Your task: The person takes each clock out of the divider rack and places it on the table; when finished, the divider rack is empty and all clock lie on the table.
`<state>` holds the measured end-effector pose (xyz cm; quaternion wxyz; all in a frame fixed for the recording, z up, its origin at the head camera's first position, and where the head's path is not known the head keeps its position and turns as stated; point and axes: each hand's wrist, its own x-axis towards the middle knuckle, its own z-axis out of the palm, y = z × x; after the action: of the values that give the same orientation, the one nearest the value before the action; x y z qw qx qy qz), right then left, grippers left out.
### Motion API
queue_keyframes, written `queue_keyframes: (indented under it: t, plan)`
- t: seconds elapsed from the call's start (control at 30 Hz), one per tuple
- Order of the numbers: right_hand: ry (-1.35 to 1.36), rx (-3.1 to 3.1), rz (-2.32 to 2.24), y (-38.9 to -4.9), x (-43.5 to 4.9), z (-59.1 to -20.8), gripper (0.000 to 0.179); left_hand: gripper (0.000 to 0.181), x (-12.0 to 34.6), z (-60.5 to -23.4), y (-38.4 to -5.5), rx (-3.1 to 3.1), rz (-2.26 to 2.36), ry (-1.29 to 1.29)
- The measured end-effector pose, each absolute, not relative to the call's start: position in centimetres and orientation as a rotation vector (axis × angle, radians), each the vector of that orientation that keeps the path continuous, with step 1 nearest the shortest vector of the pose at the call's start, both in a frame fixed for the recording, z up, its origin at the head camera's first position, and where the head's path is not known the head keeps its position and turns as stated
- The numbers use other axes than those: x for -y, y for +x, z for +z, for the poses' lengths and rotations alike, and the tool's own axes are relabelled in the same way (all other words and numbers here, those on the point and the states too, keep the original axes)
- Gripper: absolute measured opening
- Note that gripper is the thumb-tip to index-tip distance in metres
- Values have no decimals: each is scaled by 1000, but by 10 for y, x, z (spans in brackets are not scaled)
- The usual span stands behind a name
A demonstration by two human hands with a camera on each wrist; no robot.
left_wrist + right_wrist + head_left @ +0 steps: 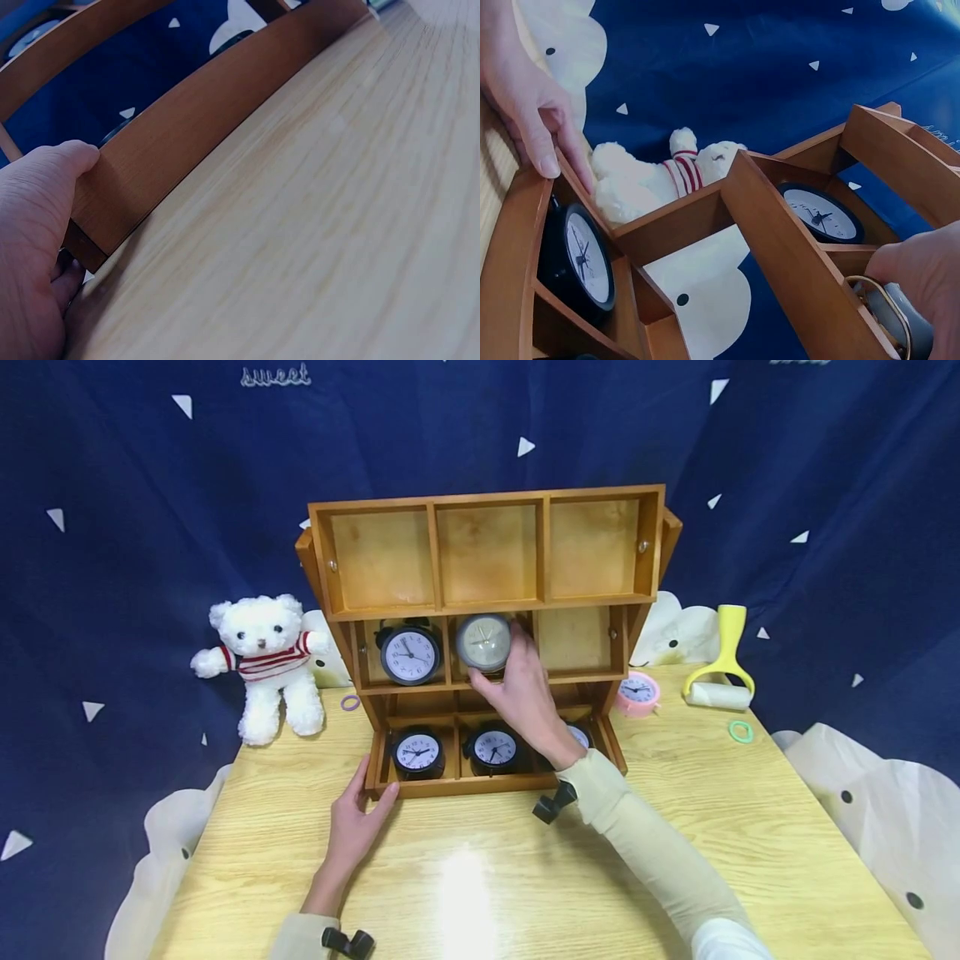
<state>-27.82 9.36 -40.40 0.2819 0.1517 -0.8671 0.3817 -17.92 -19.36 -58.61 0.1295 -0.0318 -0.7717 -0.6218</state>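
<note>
A three-tiered wooden rack (487, 604) with compartments stands on the table. My right hand (525, 687) grips a grey round alarm clock (483, 643) at the middle tier's centre compartment, thumb below and fingers at its right side. In the right wrist view, the grey clock (900, 319) sits partly within the compartment under my hand. My left hand (358, 817) holds the bottom tier's front left corner, thumb on the front board (142, 187) and fingers along the side. Black alarm clocks stand in the middle tier's left compartment (409, 655) and along the bottom tier (417, 753); my right wrist partly hides the rightmost one.
A white teddy bear (266, 664) in a striped sweater is left of the rack, near a purple ring (350, 702). To the right are a pink alarm clock (637, 693), a yellow-handled roller (720, 664) and a green ring (740, 732). A blue curtain hangs behind.
</note>
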Motion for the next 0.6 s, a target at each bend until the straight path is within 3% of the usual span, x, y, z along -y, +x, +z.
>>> queue_keyframes:
  t: [0.6]
  plan:
    - [411, 2309, 987, -283, -92, -397, 86, 77, 194, -588, -178, 2293, -1714, -89]
